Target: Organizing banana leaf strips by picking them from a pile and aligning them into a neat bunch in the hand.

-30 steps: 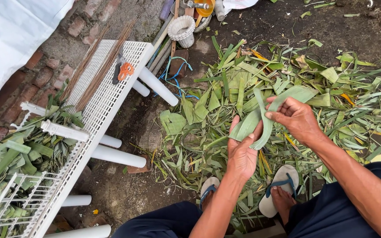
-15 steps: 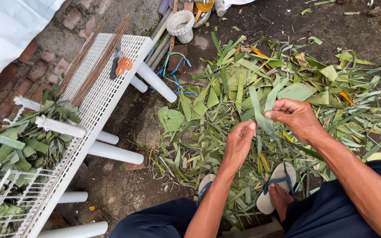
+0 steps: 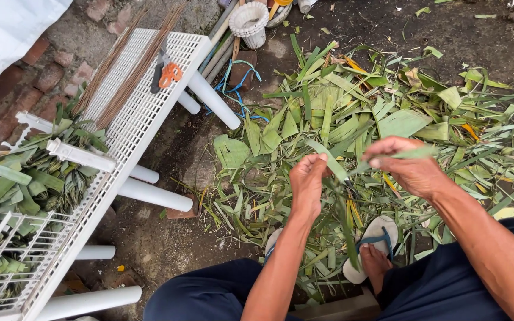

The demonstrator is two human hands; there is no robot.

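Green leaf strip [image 3: 331,163] pinched at both ends, left hand [image 3: 306,184] and right hand [image 3: 410,169] each closed on it, over the leaf pile [image 3: 328,107] beside a white rack [image 3: 126,128].

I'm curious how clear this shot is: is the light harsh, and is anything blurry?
Head view: soft, even daylight, no hard shadows or glare. The left hand, right hand and the green leaf strip between them look sharp, as does the white rack. The rack's straight edges splay slightly toward the frame's edge.
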